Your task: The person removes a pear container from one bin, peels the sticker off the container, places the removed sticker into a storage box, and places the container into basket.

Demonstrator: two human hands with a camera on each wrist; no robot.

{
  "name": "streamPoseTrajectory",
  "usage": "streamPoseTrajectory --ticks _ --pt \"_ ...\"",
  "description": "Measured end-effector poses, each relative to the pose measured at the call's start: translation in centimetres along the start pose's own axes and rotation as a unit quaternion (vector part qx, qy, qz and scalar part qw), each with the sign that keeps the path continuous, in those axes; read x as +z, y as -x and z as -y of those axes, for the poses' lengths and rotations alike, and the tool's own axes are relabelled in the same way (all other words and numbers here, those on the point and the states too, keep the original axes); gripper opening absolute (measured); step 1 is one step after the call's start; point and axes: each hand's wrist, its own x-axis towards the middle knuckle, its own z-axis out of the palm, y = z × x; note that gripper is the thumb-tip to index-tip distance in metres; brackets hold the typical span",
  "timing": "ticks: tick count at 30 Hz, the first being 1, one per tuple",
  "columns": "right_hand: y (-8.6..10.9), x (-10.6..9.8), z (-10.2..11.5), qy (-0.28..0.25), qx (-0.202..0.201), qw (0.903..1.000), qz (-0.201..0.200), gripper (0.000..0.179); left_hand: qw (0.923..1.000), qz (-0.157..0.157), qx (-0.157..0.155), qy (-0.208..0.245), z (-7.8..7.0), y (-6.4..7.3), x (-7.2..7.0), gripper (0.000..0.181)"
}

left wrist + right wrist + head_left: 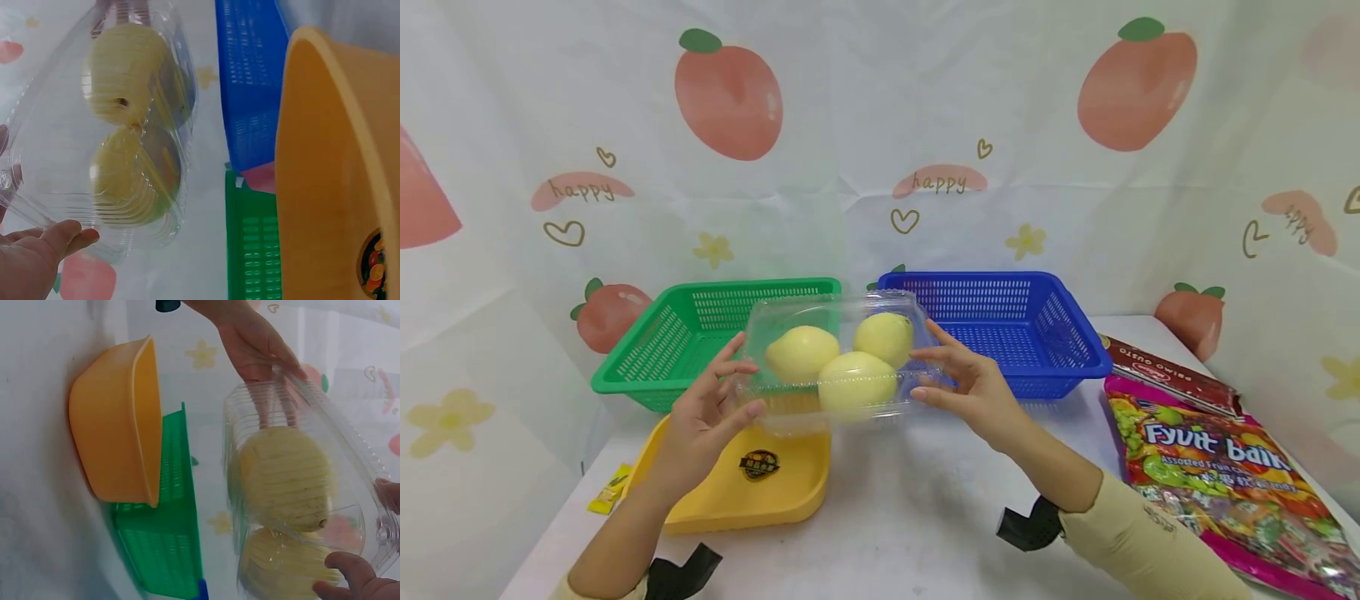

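Both hands lift a clear plastic clamshell box (793, 400) above the table, in the middle of the head view. Inside are three pale yellow round fruits (857, 383). The left hand (707, 412) grips the box's left end, thumb at the lower front edge. The right hand (973, 387) holds the right end between thumb and fingers. In the left wrist view the left fingers (59, 240) pinch a corner of the lidded box. From the right wrist, the left hand (256, 347) shows at the far end of the box, with two fruits (287, 478) seen through its ribbed wall.
A yellow basin (722, 504) with a dark round label stands below the left hand. Behind it are a green basket (647, 358) and a blue basket (1075, 333). On the right lie a Fruit ball candy bag (1210, 483) and a brown-red packet (1172, 375). A small yellow packet (612, 489) lies far left.
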Motion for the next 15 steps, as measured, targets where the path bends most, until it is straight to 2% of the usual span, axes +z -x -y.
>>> streamPoseTrajectory --ticks 6,12,15 --pt "-1.5 0.5 0.0 -0.031 -0.010 0.9994 -0.008 0.045 0.9992 -0.010 -0.034 -0.021 -0.3 -0.9 -0.8 0.031" --pt "-2.8 0.8 -0.3 -0.042 -0.010 0.9990 -0.010 0.045 0.9991 -0.010 -0.038 -0.016 0.3 -1.6 -1.5 0.031" --pt "-3.7 0.9 -0.4 -0.044 -0.007 0.9990 -0.011 0.045 0.9991 -0.021 -0.035 -0.012 0.7 -1.8 -1.9 0.031"
